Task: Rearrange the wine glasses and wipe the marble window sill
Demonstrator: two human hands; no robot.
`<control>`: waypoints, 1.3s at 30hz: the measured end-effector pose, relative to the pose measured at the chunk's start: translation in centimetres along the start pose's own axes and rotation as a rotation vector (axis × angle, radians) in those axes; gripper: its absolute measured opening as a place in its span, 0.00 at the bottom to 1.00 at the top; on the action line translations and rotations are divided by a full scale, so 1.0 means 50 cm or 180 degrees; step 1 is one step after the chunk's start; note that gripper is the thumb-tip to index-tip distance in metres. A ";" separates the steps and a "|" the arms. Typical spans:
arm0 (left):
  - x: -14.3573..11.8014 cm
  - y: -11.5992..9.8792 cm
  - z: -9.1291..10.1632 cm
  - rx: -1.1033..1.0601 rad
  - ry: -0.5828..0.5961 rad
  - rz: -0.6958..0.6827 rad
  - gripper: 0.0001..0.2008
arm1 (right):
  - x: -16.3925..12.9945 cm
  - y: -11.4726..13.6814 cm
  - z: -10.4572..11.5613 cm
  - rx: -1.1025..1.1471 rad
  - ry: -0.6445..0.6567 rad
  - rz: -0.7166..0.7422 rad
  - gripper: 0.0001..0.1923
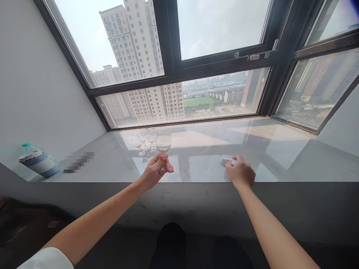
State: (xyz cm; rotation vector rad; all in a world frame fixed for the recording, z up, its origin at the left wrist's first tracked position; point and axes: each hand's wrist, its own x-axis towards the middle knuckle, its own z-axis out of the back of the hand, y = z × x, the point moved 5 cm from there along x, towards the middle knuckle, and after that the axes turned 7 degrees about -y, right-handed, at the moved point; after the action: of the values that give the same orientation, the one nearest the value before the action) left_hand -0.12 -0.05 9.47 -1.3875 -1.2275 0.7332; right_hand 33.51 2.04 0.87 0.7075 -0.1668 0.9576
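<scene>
My left hand [156, 167] is closed around the stem of a clear wine glass [163, 141], which it holds upright over the front part of the glossy sill. Behind and to the left of it, several more clear stemmed glasses [142, 139] stand close together. Toward the right, my right hand [240, 171] rests low at the sill with its fingers curled on a small crumpled white cloth [226, 161]. Most of the cloth is hidden under the fingers, and whether it is cloth or tissue is hard to make out.
A blue-and-white labelled container [42, 163] and a bottle with a green cap [27, 145] stand at the left end of the tiled sill [202, 170]. A blurred dark item [78, 162] lies beside them. A dark-framed window [168, 79] rises behind.
</scene>
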 end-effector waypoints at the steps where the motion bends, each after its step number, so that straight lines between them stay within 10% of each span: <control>1: -0.001 0.003 0.002 -0.0001 0.0009 0.0022 0.16 | 0.000 0.000 0.000 0.0001 -0.0011 0.0004 0.16; 15: 0.075 0.106 0.100 0.1584 -0.0659 -0.0013 0.18 | 0.002 -0.003 -0.005 0.0007 -0.0011 -0.0048 0.16; 29: 0.087 0.168 0.097 0.1532 -0.0902 0.0028 0.20 | -0.001 0.001 0.003 0.0047 0.0048 -0.0062 0.16; 39: 0.080 0.181 0.102 0.2945 -0.1331 -0.0454 0.10 | -0.003 -0.001 -0.001 0.0081 0.0026 -0.0077 0.17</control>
State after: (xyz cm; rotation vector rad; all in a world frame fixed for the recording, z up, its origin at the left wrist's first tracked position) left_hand -1.29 6.48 0.50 -0.3903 -1.0507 1.3131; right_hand 33.45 1.95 0.74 0.7273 -0.1387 0.9409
